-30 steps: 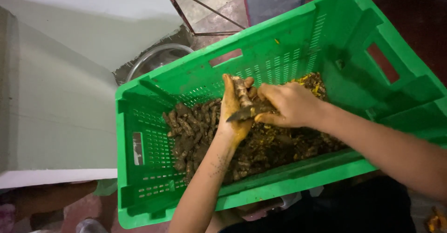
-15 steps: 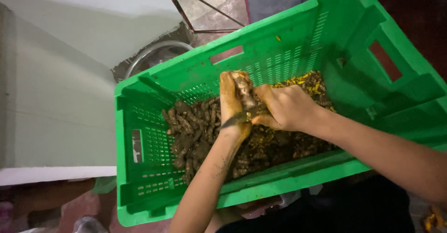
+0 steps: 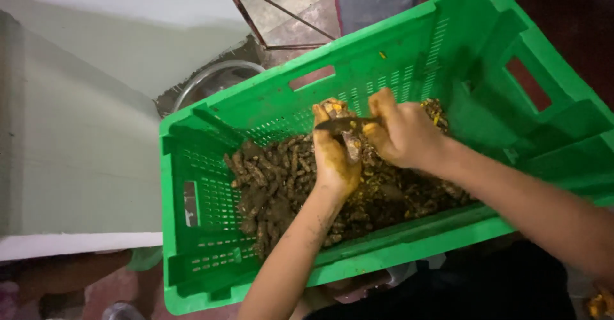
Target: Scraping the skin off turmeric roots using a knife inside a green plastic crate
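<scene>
Green plastic crate, slotted walls, tilted across the middle of the frame and filling most of it. Brown knobbly roots, turmeric by the orange stain and cut flesh, lay heaped on the crate floor toward centre and lower left; yellow-orange scraps were scattered under the hands toward the right.

Left hand, centre of frame, was stained yellow; its fingers were curled closed around one turmeric piece, held upright above the heap with its tip showing at the fingertips. Right hand, just to the right and touching the left, had its fingers closed on the handle of a small dark-bladed knife; the blade lay crosswise against the held root, over the left fingers. Handle hidden in the fist.

Judgement on the scraping in hand: it looked best done with the blade kept shallow against the skin of the root, working in short strokes away from the left thumb, and turning the piece a little between strokes so only skin comes off. The left grip sat very near the edge; fingers tucked below the blade line would be safer. Working over the crate kept peelings inside.

Upper left of the frame: pale wall or board. A metal bowl rim showed behind the crate's far corner, apart from it.
</scene>
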